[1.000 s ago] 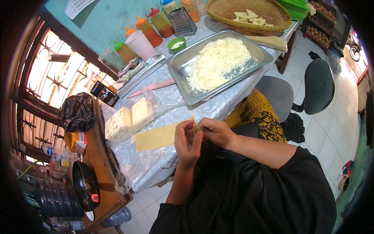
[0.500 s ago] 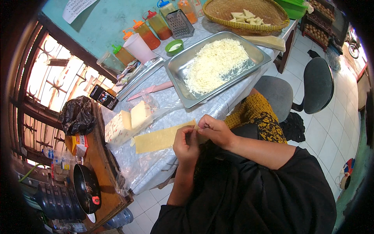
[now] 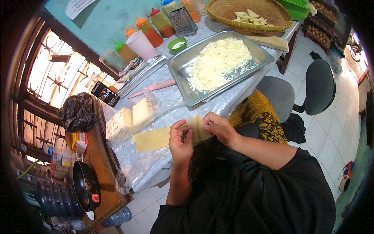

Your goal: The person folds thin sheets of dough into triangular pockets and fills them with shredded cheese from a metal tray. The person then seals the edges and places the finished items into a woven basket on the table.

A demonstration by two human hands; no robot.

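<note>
A pale yellow pastry strip [image 3: 154, 139] lies on clear plastic over the table. At its right end a thin piece of pastry sheet [image 3: 201, 134] is raised between my hands. My right hand [image 3: 221, 130] pinches its upper right edge. My left hand [image 3: 180, 143] is curled at its left side, thumb up, the pastry seeming to pass between thumb and fingers. Beyond my hands stands a steel tray [image 3: 183, 91] with a heap of shredded white cheese [image 3: 220, 60]. Left of the tray is a pink knife [image 3: 156, 86].
Two stacks of pastry sheets [image 3: 120, 123] in plastic wrap sit left of the strip. A phone [image 3: 105, 93], sauce bottles [image 3: 150, 35], a grater [image 3: 183, 22] and a green bowl [image 3: 177, 45] line the wall. A woven basket [image 3: 222, 13] holds folded triangles. A chair [image 3: 319, 87] stands right.
My hands have moved apart, the right one shifting slightly right. A wider piece of pastry now shows between them, where before both hands met at the strip's corner.
</note>
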